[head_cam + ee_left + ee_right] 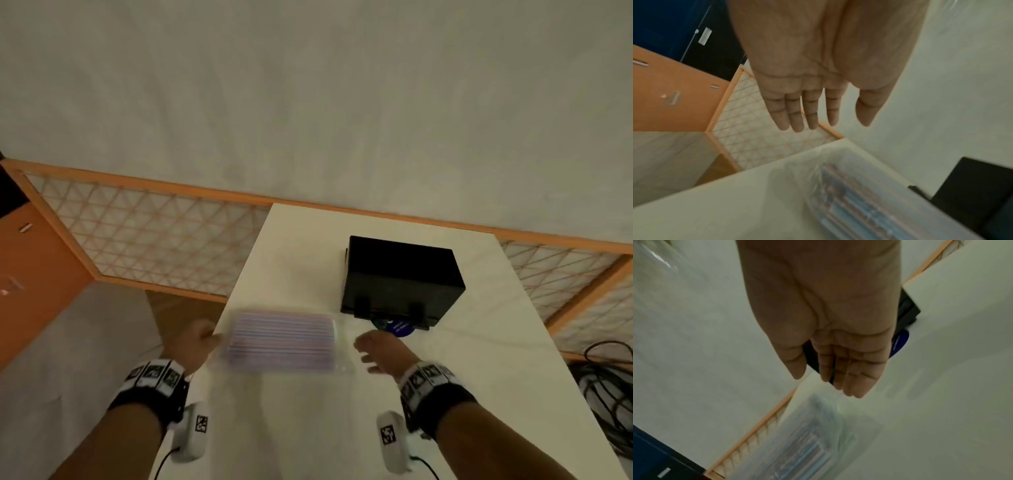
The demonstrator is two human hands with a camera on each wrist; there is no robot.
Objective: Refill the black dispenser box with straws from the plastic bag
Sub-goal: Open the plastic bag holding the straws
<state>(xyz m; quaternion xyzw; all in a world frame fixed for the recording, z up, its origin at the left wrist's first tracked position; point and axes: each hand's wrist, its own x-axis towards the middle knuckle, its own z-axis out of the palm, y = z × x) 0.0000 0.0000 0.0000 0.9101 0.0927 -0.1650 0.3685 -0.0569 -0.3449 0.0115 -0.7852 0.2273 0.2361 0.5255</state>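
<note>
A clear plastic bag of striped straws (281, 340) lies flat on the white table (479, 394), blurred in every view. My left hand (198, 341) hovers at the bag's left end, fingers straight and holding nothing (797, 116). My right hand (376, 349) hovers at the bag's right end, also with straight fingers and an empty palm (838, 378). The black dispenser box (400, 277) stands shut behind the bag, to the right. The bag also shows under the left hand (869, 203) and under the right hand (797, 447).
A round blue sticker (399, 328) lies on the table in front of the box. A wooden lattice screen (144, 236) runs behind the table. Black cables (606, 394) lie on the floor at the right. The table's left edge is near my left hand.
</note>
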